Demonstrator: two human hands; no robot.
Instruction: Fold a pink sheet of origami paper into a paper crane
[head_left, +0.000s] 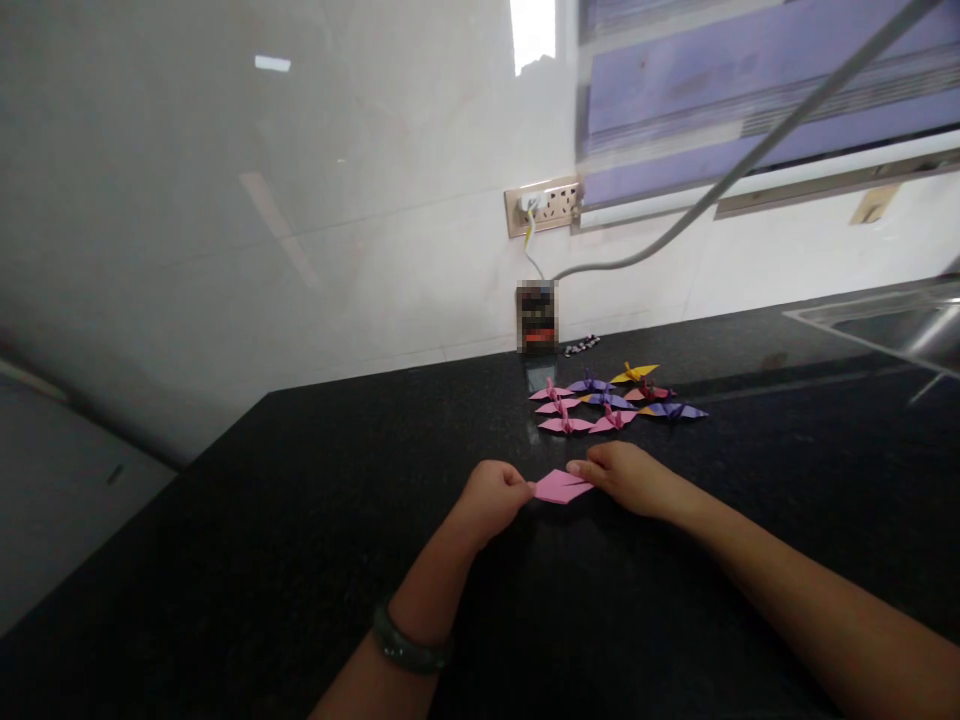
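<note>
A folded pink origami paper (561,487), shaped like a flat diamond with a slit toward its right end, is held between my two hands just above the dark countertop. My left hand (495,497) pinches its left tip between thumb and fingers. At the opposite end, my right hand (625,477) grips the right tip with the thumb on top. Just beyond my hands stand several finished paper cranes: pink cranes (566,425), purple cranes (604,398), a dark red crane (651,393) and a yellow crane (634,373).
A phone-like device with a blurred screen (538,318) leans on the wall below a socket panel (544,206). A beaded string (582,346) lies beside it. A grey cable (675,235) runs up to the right. A sink edge (870,340) shows at far right of the black countertop (300,540).
</note>
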